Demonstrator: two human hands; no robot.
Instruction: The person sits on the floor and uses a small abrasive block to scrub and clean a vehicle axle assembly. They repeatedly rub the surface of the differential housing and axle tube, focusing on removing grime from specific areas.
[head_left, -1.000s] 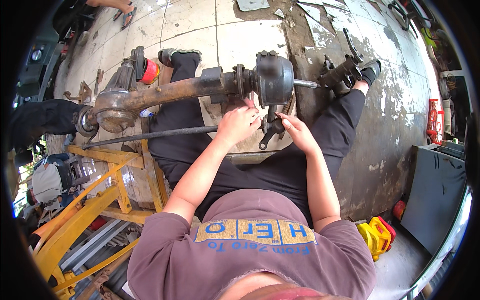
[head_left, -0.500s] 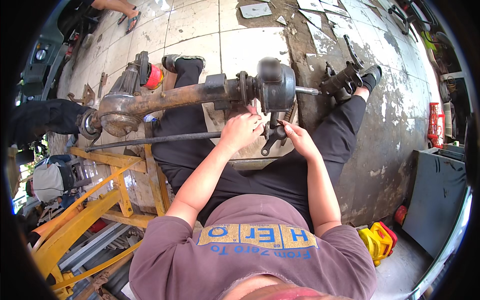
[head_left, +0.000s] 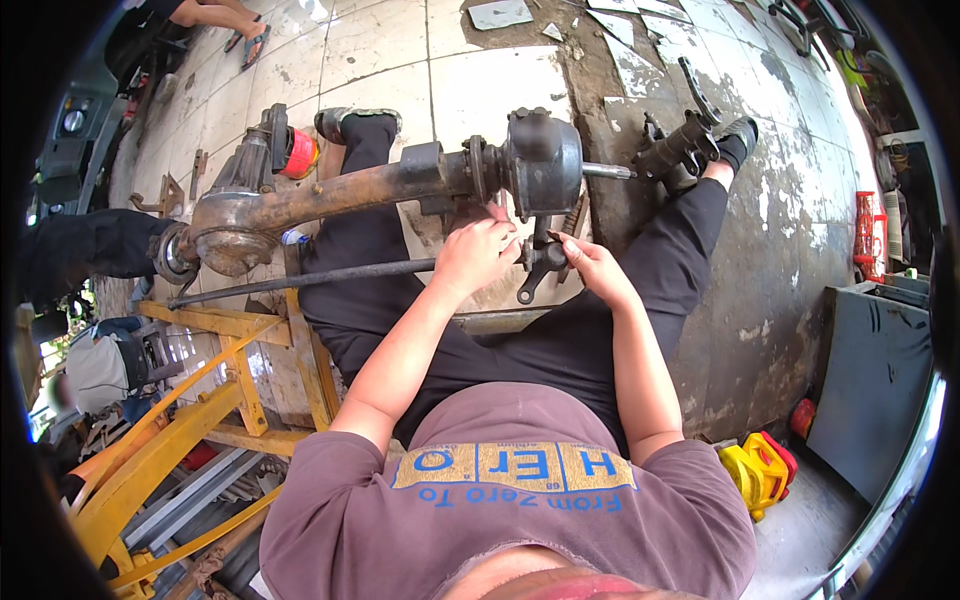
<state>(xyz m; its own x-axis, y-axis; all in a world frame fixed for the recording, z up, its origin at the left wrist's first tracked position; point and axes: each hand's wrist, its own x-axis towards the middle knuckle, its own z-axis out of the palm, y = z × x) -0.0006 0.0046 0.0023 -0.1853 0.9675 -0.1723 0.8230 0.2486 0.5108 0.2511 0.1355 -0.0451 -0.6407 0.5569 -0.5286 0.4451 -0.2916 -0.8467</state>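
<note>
A rusty vehicle axle (head_left: 340,194) lies across my legs, with a round gear housing (head_left: 235,232) at its left and a dark hub drum (head_left: 545,165) at its right end. Below the drum hangs a black steering arm (head_left: 545,262) with an eyed end. My left hand (head_left: 474,258) is closed at the right end of a long tie rod (head_left: 310,279); whatever its curled fingers hold is hidden. On the other side of the steering arm, my right hand (head_left: 597,270) pinches a small brown piece (head_left: 554,236) against the arm.
A yellow metal frame (head_left: 215,405) stands at the lower left. Beyond the drum a dark metal part (head_left: 676,152) lies by my foot. To the right are a grey cabinet (head_left: 868,385) and a yellow-and-red object (head_left: 757,472). Another person's foot (head_left: 257,45) shows at the upper left.
The whole view has shifted slightly, so the axle sits a little higher and further left. Both hands keep nearly the same places around the steering arm.
</note>
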